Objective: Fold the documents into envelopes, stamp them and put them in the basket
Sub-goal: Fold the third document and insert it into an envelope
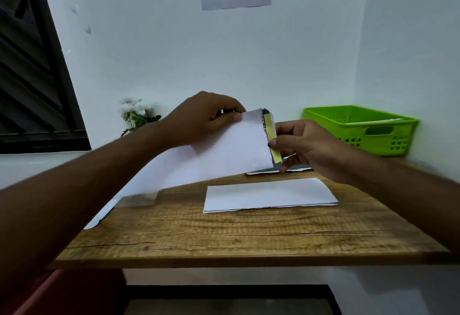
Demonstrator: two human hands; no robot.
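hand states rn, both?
Left hand: pinches the white envelope at its upper edge.
Right hand: pinches the yellow strip on its flap.

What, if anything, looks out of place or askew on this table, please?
Nothing is spilled or damaged. A white sheet seems to overhang the table's left edge, and the folded document lies with its layers slightly misaligned along the near edge. The held envelope looks fine.

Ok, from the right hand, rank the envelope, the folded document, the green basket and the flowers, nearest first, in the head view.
1. envelope: held by the right hand itself, at its flap end.
2. folded document, just below on the table, and green basket, behind to the right: too close to call.
3. flowers: far left, beyond the left hand.
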